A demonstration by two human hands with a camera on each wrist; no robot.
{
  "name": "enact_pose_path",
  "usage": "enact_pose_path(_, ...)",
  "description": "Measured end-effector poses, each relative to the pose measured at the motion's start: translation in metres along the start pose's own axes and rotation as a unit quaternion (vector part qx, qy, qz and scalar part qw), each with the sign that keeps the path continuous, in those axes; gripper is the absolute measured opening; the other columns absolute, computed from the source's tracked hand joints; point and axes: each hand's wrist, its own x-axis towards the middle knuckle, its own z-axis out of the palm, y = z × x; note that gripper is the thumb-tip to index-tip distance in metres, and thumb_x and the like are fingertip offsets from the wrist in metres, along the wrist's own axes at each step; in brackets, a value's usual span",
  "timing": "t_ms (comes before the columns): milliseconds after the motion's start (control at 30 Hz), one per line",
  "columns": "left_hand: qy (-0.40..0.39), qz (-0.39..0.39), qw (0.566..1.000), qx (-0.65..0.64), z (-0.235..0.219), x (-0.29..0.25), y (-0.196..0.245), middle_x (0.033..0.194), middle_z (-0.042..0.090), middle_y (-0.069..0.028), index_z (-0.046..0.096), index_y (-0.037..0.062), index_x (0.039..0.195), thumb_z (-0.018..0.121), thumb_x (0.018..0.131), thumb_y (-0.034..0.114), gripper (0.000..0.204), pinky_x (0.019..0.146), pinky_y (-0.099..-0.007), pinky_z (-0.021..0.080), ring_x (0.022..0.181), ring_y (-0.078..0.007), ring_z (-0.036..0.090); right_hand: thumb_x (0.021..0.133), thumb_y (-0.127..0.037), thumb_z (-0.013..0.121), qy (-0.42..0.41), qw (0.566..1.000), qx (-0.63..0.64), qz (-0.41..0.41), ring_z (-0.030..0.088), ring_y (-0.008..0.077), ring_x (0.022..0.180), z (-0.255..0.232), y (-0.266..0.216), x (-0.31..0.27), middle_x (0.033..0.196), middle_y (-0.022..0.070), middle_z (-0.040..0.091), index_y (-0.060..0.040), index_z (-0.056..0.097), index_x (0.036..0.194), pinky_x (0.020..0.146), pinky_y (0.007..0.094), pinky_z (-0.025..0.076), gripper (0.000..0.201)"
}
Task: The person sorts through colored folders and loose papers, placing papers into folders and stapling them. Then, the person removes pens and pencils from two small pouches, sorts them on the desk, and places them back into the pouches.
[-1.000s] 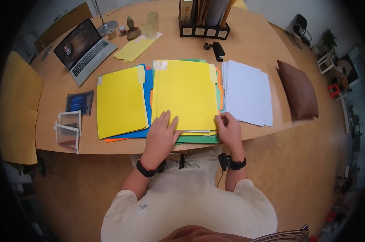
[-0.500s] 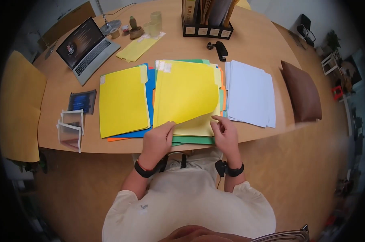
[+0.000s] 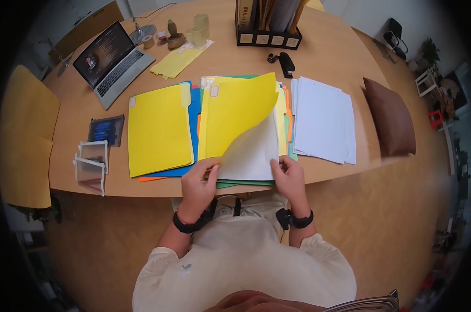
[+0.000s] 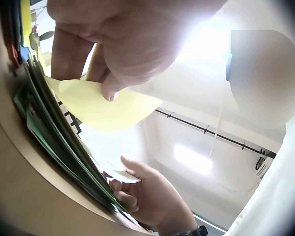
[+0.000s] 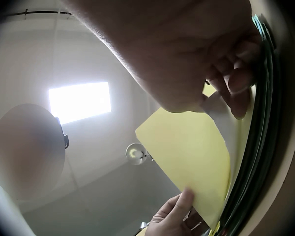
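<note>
In the middle of the table lies a stack of folders, its top yellow folder [image 3: 235, 109] lifted so that the cover curls up and back. My left hand [image 3: 198, 182] pinches the lower edge of this cover; the left wrist view has the thumb on the pale yellow flap [image 4: 105, 108]. Under the cover, white paper [image 3: 253, 153] shows. My right hand [image 3: 290, 177] pinches the lower right corner of the paper between thumb and fingers. Green folders [image 3: 230, 184] stick out at the stack's near edge.
Another yellow folder [image 3: 160, 130] lies left over a blue one [image 3: 195, 104]. White sheets [image 3: 324, 119] are piled on the right, beside a brown cushion [image 3: 389, 117]. Farther back are a laptop [image 3: 108, 65], a black stapler [image 3: 286, 65] and a file holder [image 3: 269, 39]. Mesh pouches [image 3: 90, 174] lie left.
The top yellow cover has gone from flat to lifted and curled back, uncovering white paper. The left hand moved from lying flat on the folder to its lower edge; the right hand now pinches the paper.
</note>
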Motion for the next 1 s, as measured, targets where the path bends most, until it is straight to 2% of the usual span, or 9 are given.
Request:
enact_pose_path(67, 0.027, 0.013, 0.999, 0.015, -0.011, 0.000, 0.001, 0.108, 0.078, -0.0184, 0.074, -0.0045, 0.106, 0.073, 0.093, -0.007, 0.013, 0.080, -0.0325, 0.061, 0.093, -0.0312, 0.078, 0.101, -0.020, 0.071, 0.021, 0.999, 0.019, 0.021, 0.049, 0.0084, 0.060, -0.005, 0.000, 0.002, 0.066, 0.0048, 0.060, 0.0053, 0.069, 0.091, 0.056, 0.0307, 0.041, 0.027)
enact_pose_path(233, 0.156, 0.163, 0.958, 0.179, -0.059, 0.010, -0.010, 0.112, 0.079, -0.0191, 0.070, -0.0040, 0.101, 0.071, 0.090, -0.013, 0.014, 0.085, -0.0365, 0.061, 0.098, -0.0341, 0.077, 0.103, -0.020, 0.068, 0.143, 0.984, 0.075, 0.071, 0.046, 0.0086, 0.061, -0.038, 0.018, 0.017, 0.066, 0.0022, 0.057, 0.0064, 0.068, 0.094, 0.056, 0.0315, 0.040, 0.028)
enact_pose_path(300, 0.196, 0.175, 0.936, 0.234, -0.083, 0.010, -0.015, 0.113, 0.079, -0.0195, 0.071, -0.0039, 0.101, 0.071, 0.090, -0.013, 0.015, 0.087, -0.0378, 0.061, 0.099, -0.0343, 0.077, 0.104, -0.021, 0.067, 0.194, 0.980, -0.014, 0.049, 0.046, 0.0089, 0.060, -0.063, 0.044, 0.025, 0.064, 0.0017, 0.056, 0.0067, 0.067, 0.096, 0.057, 0.0325, 0.041, 0.029)
enact_pose_path(433, 0.222, 0.150, 0.907, 0.325, -0.124, 0.002, -0.038, 0.115, 0.079, -0.0171, 0.073, -0.0019, 0.105, 0.072, 0.085, -0.015, 0.024, 0.090, -0.0399, 0.060, 0.102, -0.0347, 0.075, 0.102, -0.027, 0.069, 0.292, 0.944, -0.144, 0.050, 0.055, 0.0135, 0.065, -0.103, 0.063, 0.032, 0.072, 0.0078, 0.063, 0.0086, 0.069, 0.100, 0.063, 0.0353, 0.047, 0.036)
enact_pose_path(467, 0.212, 0.134, 0.900, 0.356, -0.131, -0.003, -0.042, 0.117, 0.078, -0.0147, 0.074, -0.0012, 0.111, 0.069, 0.090, -0.013, 0.025, 0.090, -0.0385, 0.059, 0.106, -0.0320, 0.074, 0.102, -0.028, 0.069, 0.317, 0.933, -0.165, 0.047, 0.056, 0.0149, 0.066, -0.109, 0.070, 0.035, 0.072, 0.0095, 0.063, 0.0091, 0.069, 0.101, 0.064, 0.0370, 0.048, 0.037)
enact_pose_path(667, 0.156, 0.025, 0.866, 0.475, -0.143, -0.017, -0.071, 0.115, 0.077, -0.0114, 0.074, 0.0033, 0.107, 0.071, 0.091, -0.001, 0.017, 0.089, -0.0426, 0.059, 0.104, -0.0330, 0.072, 0.101, -0.032, 0.068, 0.351, 0.904, -0.244, 0.027, 0.066, 0.0321, 0.076, -0.120, 0.088, 0.042, 0.084, 0.0191, 0.069, 0.0093, 0.069, 0.104, 0.075, 0.0447, 0.053, 0.041)
enact_pose_path(867, 0.138, -0.064, 0.855, 0.496, -0.142, -0.021, -0.082, 0.118, 0.075, -0.0126, 0.074, 0.0042, 0.111, 0.064, 0.094, -0.001, 0.020, 0.094, -0.0452, 0.057, 0.109, -0.0353, 0.070, 0.102, -0.035, 0.069, 0.334, 0.893, -0.257, 0.155, 0.070, 0.0425, 0.092, -0.117, 0.053, 0.040, 0.095, 0.0237, 0.072, 0.0037, 0.070, 0.115, 0.085, 0.0513, 0.054, 0.041)
enact_pose_path(967, 0.124, -0.031, 0.839, 0.529, -0.139, -0.019, -0.084, 0.124, 0.074, -0.0154, 0.073, 0.0023, 0.114, 0.065, 0.093, -0.001, 0.023, 0.102, -0.0487, 0.054, 0.116, -0.0384, 0.067, 0.101, -0.035, 0.071, 0.501, 0.804, -0.320, -0.019, 0.067, 0.0343, 0.084, -0.111, 0.079, 0.048, 0.090, 0.0171, 0.069, 0.0016, 0.070, 0.115, 0.079, 0.0462, 0.054, 0.040)
enact_pose_path(1000, 0.123, -0.014, 0.860, 0.495, -0.133, -0.017, -0.084, 0.125, 0.073, -0.0162, 0.073, 0.0019, 0.115, 0.065, 0.093, 0.000, 0.023, 0.103, -0.0491, 0.053, 0.119, -0.0389, 0.066, 0.101, -0.033, 0.071, 0.450, 0.854, -0.261, 0.011, 0.064, 0.0291, 0.080, -0.113, 0.084, 0.048, 0.086, 0.0135, 0.066, 0.0015, 0.070, 0.113, 0.076, 0.0427, 0.052, 0.037)
